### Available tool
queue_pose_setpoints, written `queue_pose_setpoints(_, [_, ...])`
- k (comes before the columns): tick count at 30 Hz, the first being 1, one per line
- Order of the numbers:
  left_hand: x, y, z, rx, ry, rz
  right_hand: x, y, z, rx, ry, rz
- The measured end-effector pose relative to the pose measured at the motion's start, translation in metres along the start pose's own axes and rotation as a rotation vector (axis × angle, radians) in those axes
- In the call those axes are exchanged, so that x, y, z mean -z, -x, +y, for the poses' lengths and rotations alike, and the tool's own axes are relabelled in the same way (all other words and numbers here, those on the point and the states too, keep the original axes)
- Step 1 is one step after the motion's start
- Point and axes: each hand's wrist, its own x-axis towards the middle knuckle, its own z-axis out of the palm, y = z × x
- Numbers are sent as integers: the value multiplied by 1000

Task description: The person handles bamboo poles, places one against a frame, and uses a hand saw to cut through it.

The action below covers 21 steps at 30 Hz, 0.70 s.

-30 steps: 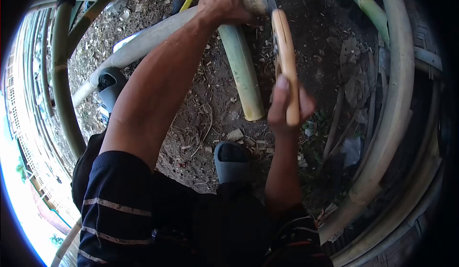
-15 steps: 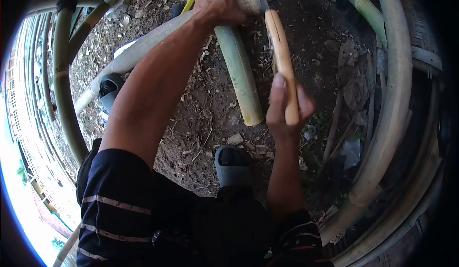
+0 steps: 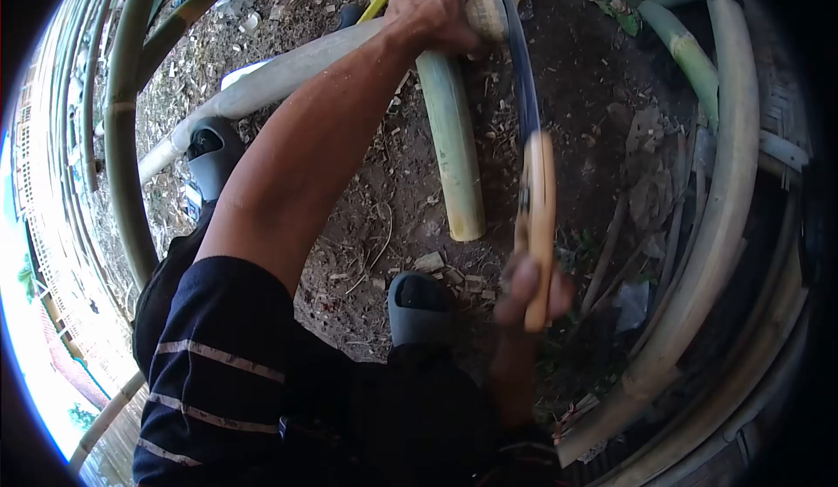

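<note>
My left hand (image 3: 434, 16) is wrapped around a pale bamboo pole (image 3: 288, 72) close to its right end. That pole lies across a shorter green bamboo piece (image 3: 452, 147) on the ground. In my right hand (image 3: 524, 291), somewhat blurred, is a handsaw (image 3: 541, 199) with a light wooden handle. Its dark blade (image 3: 524, 72) runs up and away from me, right at the cut-looking end of the pole beside my left hand. The blade's far tip passes out of the top of the view.
A yellow-and-black tool handle (image 3: 380, 0) lies beyond the pole. Wood chips (image 3: 429, 263) litter the soil near my sandal (image 3: 421, 308). Curved bamboo poles (image 3: 733, 164) flank the right, and an upright green bamboo frame (image 3: 122, 138) stands at left.
My right hand has drawn the saw back toward me, so more blade shows. My left hand keeps its grip on the pole. The whole view has shifted slightly.
</note>
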Motion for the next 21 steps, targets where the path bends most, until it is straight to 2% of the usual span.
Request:
queue_pose_setpoints(1, [-3,-1,1,3,-21,-16,17,30,-17,24,75,27])
queue_pose_setpoints(2, [-7,0,-1,6,-51,-40,36,68,-19,-36,43,49])
queue_pose_setpoints(5, [-6,3,0,8,-46,-39,21,55,-6,23,-7,152])
queue_pose_setpoints(6, [-10,5,1,8,-31,7,5,8,-8,77,3,93])
queue_pose_setpoints(7, [-15,6,5,-19,-28,-10,-8,-28,-8,-61,98,-18])
queue_pose_setpoints(9, [-5,-2,-6,59,-41,96,-36,-86,-14,-171,-14,-46])
queue_pose_setpoints(10, [-4,1,-11,57,-46,89,-30,-77,-13,-180,-16,-43])
queue_pose_setpoints(12, [1,-5,-10,44,-38,7,-14,-36,-16,-54,98,-57])
queue_pose_setpoints(14, [-10,-17,-15,21,-38,47,14,33,-17,41,14,40])
queue_pose_setpoints(17, [-19,-7,-14,2,-74,58,26,40,-29,-2,-103,52])
queue_pose_setpoints(19, [-13,-5,-10,10,-88,52,-9,-22,-20,33,-21,88])
queue_pose_setpoints(21, [-8,-3,-6,0,-87,71,-40,-97,-28,-135,-88,-48])
